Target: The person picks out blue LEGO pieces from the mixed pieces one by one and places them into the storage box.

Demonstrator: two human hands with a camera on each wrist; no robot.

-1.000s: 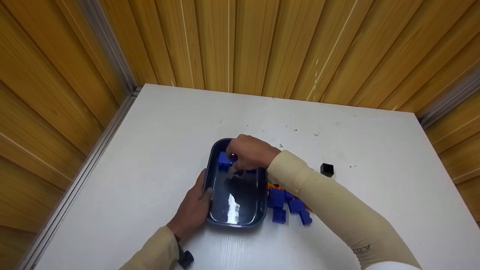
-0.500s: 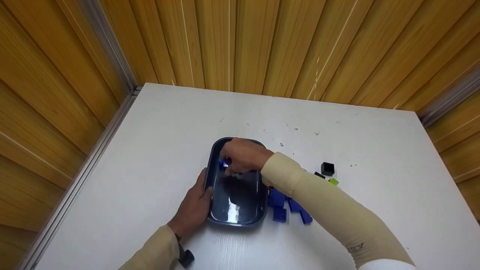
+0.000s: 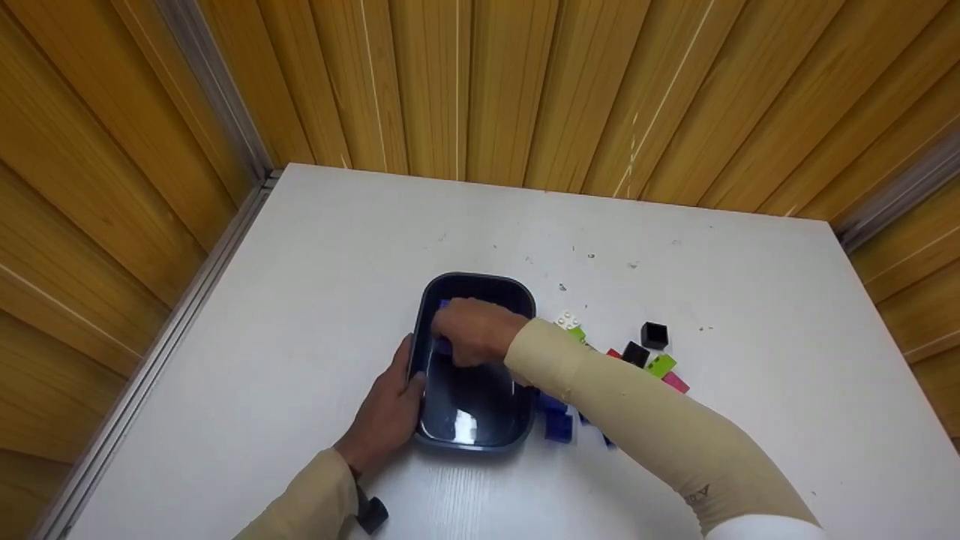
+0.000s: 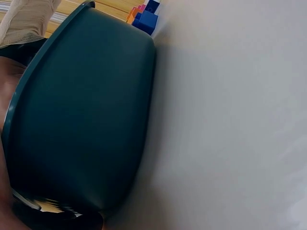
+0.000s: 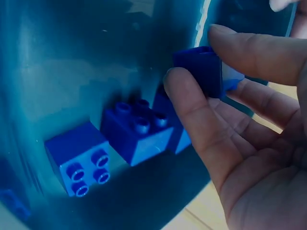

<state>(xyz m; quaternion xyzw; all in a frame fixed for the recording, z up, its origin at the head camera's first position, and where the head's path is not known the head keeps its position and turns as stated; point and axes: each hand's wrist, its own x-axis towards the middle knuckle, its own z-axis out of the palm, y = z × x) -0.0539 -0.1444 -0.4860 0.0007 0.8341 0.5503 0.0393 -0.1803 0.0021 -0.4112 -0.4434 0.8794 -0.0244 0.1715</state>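
Since half a second ago, my right hand (image 3: 480,330) has slid slightly toward 7 o'clock inside the dark blue tray (image 3: 472,394), and the shift of my right sleeve (image 3: 637,397) has uncovered more toy building bricks on the white table (image 3: 360,247). Right thumb and fingers pinch a blue brick (image 5: 204,72) toward the tray's 11 o'clock side. Seen from my right wrist, two four-stud blue bricks (image 5: 139,132) lie in the tray toward 8 o'clock of the pinched one, their studs facing different ways, and a third blue brick (image 5: 178,141) shows partly behind a finger. My left hand (image 3: 386,409) grips the tray wall at 8 o'clock, thumb at the rim. Outside, loose blue bricks (image 3: 557,426) sit just beside the tray at 4 o'clock, some partly hidden by my sleeve. Near 2 o'clock are a white brick (image 3: 568,321) and a lime piece (image 3: 576,334); farther out, around 3 o'clock, a black brick (image 3: 636,354), a black cube (image 3: 655,334), a lime brick (image 3: 661,366) and a pink brick (image 3: 676,382).
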